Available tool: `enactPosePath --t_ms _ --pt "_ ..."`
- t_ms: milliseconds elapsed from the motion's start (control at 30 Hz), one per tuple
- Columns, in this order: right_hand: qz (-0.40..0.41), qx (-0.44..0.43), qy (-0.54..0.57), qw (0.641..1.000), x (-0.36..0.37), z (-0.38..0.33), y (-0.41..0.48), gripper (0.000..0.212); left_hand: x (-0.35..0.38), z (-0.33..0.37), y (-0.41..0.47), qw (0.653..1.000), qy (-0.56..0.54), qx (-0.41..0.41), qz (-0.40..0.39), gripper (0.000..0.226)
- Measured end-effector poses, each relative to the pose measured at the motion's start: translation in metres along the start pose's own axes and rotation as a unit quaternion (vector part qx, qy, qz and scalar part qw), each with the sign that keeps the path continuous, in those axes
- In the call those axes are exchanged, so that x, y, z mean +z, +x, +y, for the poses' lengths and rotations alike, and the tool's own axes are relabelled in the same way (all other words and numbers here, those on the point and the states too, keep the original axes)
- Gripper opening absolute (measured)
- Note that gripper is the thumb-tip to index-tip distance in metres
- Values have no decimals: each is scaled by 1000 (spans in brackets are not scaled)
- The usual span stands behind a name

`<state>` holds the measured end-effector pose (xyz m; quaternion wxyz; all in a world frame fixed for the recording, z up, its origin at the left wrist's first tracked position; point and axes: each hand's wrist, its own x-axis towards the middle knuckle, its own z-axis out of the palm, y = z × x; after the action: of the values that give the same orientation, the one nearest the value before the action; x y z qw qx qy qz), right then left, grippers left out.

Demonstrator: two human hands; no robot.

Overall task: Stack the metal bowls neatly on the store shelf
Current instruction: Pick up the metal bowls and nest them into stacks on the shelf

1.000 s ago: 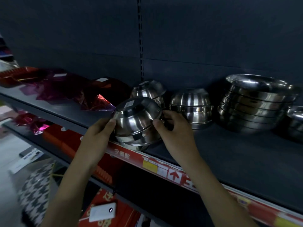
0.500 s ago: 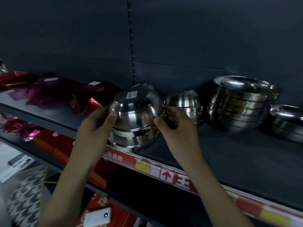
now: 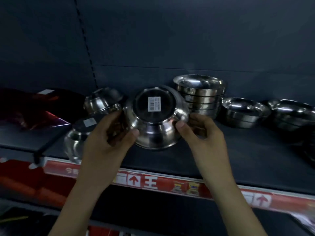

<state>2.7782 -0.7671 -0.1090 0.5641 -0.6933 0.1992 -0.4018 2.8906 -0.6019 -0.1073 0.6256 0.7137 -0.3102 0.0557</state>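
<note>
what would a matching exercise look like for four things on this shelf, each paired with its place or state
1 held bowl
2 tall stack
3 foil
4 price strip

a along shelf's front edge
b far left
c tilted, labelled base toward camera
d rims up, by back wall

Pairs: 1-c, 2-d, 3-b, 4-a

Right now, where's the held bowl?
Head view, centre: the bowl is tilted, base toward the camera, gripped between the left hand and right hand, just left of the tall stack.
</note>
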Motion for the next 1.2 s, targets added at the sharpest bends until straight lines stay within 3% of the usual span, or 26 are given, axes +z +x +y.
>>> enactPosePath --t_ms 233,367,600,867,1200 --pt "28 26 -17 999 -50 13 -11 56 43 -4 -14 998 -43 3 -47 49" --pt "7 27 -9 1000 -74 20 -16 53 55 -5 -19 995 -80 -15 -50 62" --pt "-34 -13 -52 998 -98 22 -15 92 65 0 -17 992 -83 0 -91 59" --pt "-18 -61 -60 996 -108 23 -17 86 76 -6 -18 985 -126 9 -120 75" --pt "-46 -6 1 999 -118 37 -26 85 74 -7 -26 973 -156 -8 -171 46"
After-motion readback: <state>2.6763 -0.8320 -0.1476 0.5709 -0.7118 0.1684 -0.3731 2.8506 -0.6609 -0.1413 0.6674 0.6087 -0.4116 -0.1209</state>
